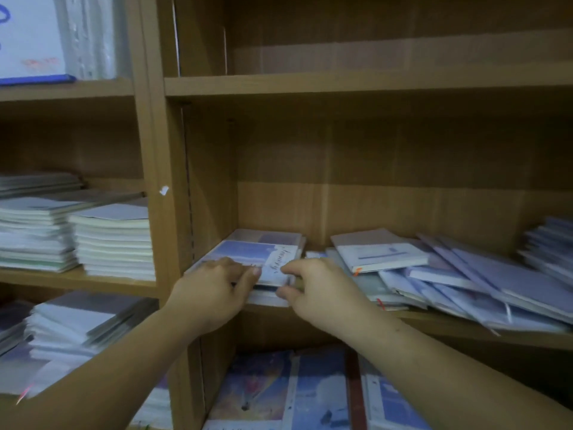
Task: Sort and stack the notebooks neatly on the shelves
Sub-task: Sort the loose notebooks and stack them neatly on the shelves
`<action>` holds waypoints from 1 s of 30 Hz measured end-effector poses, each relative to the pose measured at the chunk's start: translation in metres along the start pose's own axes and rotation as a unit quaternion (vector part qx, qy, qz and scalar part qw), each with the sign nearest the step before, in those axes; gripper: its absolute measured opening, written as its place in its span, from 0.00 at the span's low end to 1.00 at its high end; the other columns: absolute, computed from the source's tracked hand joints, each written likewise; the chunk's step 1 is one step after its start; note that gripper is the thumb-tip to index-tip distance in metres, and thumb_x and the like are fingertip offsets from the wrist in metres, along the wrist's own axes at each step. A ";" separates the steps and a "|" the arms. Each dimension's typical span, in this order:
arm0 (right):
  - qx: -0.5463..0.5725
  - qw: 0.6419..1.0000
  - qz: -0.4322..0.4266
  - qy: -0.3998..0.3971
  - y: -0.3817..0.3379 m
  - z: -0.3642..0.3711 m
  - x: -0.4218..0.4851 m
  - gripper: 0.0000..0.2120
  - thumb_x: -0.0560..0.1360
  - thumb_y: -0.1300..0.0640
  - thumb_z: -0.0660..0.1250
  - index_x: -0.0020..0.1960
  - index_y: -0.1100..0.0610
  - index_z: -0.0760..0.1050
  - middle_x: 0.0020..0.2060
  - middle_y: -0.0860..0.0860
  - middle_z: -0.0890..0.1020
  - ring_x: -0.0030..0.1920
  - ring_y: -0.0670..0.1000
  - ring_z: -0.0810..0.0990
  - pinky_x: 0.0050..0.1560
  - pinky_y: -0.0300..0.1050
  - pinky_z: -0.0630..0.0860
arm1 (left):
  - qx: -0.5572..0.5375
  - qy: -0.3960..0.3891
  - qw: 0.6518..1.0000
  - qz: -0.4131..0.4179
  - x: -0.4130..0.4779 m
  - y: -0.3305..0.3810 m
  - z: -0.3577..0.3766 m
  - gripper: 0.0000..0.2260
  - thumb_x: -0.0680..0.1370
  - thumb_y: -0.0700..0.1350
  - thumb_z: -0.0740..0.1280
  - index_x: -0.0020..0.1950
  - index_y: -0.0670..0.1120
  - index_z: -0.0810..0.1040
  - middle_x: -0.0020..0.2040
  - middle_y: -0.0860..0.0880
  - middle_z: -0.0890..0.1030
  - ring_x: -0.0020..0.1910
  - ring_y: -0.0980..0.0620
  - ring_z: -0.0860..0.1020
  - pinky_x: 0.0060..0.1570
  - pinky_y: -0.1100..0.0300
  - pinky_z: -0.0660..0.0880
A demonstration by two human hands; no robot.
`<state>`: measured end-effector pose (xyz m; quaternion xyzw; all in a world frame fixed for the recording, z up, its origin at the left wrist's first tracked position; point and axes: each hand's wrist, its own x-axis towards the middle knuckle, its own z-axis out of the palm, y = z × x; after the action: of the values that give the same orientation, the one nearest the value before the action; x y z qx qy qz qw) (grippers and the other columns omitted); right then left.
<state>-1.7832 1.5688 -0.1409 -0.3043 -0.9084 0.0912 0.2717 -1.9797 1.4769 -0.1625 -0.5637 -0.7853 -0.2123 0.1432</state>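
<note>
**Head view.** We see the left hand (214,283) and the right hand (319,290) meeting at the left end of the middle shelf (449,325). There a small stack (263,246) of notebooks lies flat beside the side wall (214,197) of the unit.

The left hand's fingers (251,271) curl over the stack's near left part. The right hand pinches the near right corner, forefinger on the top cover and thumb lower on the front edge.

We read this two-sided hold as a squaring grip. Pressure from both sides lines up the edges, and the side wall serves as a stop.

Further right on the same shelf, a loose heap (465,280) of notebooks lies slanted and overlapping. Some hang past the front edge, and we take these as not yet sorted.

In the bay to the left, tidy piles (111,240) show the intended result. More notebooks (279,395) lie on the shelf below.

The next move probably calls for drawing one book from the heap without dragging its neighbours off the edge.
</note>
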 end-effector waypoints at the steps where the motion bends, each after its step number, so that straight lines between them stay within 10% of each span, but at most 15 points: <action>1: -0.013 1.000 -0.021 0.010 0.007 -0.013 -0.005 0.20 0.76 0.42 0.69 0.66 0.46 0.78 0.60 0.48 0.82 0.63 0.52 0.77 0.62 0.46 0.74 | -0.005 -0.007 1.000 -0.023 0.000 0.006 -0.004 0.30 0.79 0.72 0.43 0.51 0.59 0.80 0.47 0.57 0.79 0.48 0.55 0.79 0.50 0.53 0.78; 6: -0.061 0.995 -0.047 0.059 0.071 -0.087 -0.044 0.21 0.74 0.38 0.66 0.58 0.50 0.83 0.56 0.45 0.84 0.60 0.49 0.80 0.61 0.47 0.76 | 0.032 -0.044 0.998 -0.031 0.014 0.058 -0.016 0.32 0.80 0.68 0.48 0.44 0.47 0.82 0.41 0.48 0.81 0.40 0.50 0.79 0.43 0.54 0.78; 13: -0.096 0.984 0.074 0.128 0.184 -0.149 -0.094 0.23 0.73 0.38 0.72 0.61 0.53 0.82 0.58 0.48 0.84 0.61 0.50 0.80 0.58 0.35 0.68 | -0.214 -0.066 0.974 -0.042 0.044 0.172 0.021 0.14 0.79 0.58 0.67 0.48 0.48 0.82 0.41 0.51 0.85 0.37 0.56 0.81 0.38 0.64 0.75; 17: -0.020 0.985 0.166 0.051 0.225 -0.154 -0.121 0.39 0.68 0.28 0.69 0.72 0.48 0.73 0.70 0.41 0.75 0.70 0.42 0.72 0.69 0.37 0.67 | -0.179 -0.038 0.978 -0.101 0.083 0.181 0.042 0.22 0.78 0.64 0.65 0.46 0.46 0.83 0.44 0.47 0.84 0.48 0.45 0.82 0.48 0.55 0.78; 22: -0.067 0.981 0.166 0.074 0.247 -0.159 -0.133 0.33 0.65 0.28 0.72 0.66 0.41 0.79 0.64 0.35 0.79 0.64 0.36 0.75 0.59 0.30 0.67 | -0.099 -0.113 0.982 -0.112 0.102 0.203 0.045 0.32 0.71 0.73 0.64 0.56 0.47 0.80 0.53 0.47 0.81 0.52 0.45 0.79 0.54 0.50 0.79; 25: -0.121 0.982 0.125 0.067 0.256 -0.161 -0.135 0.29 0.69 0.31 0.71 0.67 0.41 0.77 0.64 0.35 0.79 0.65 0.38 0.75 0.60 0.30 0.66 | 0.026 -0.022 0.999 0.001 0.093 0.224 0.037 0.23 0.77 0.63 0.65 0.66 0.50 0.75 0.63 0.47 0.74 0.63 0.45 0.72 0.60 0.49 0.75; 30: -0.204 0.971 0.027 0.121 0.252 -0.158 -0.143 0.16 0.79 0.40 0.60 0.57 0.47 0.79 0.45 0.48 0.85 0.48 0.53 0.83 0.41 0.45 0.71 | -0.261 -0.022 0.961 0.085 0.056 0.285 0.033 0.12 0.78 0.56 0.71 0.53 0.49 0.85 0.43 0.52 0.83 0.44 0.54 0.82 0.45 0.59 0.77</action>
<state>-1.4738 1.6839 -0.1547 -0.3864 -0.8597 -0.1262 0.3095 -1.7282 1.6179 -0.1161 -0.6508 -0.6546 -0.3846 -0.0083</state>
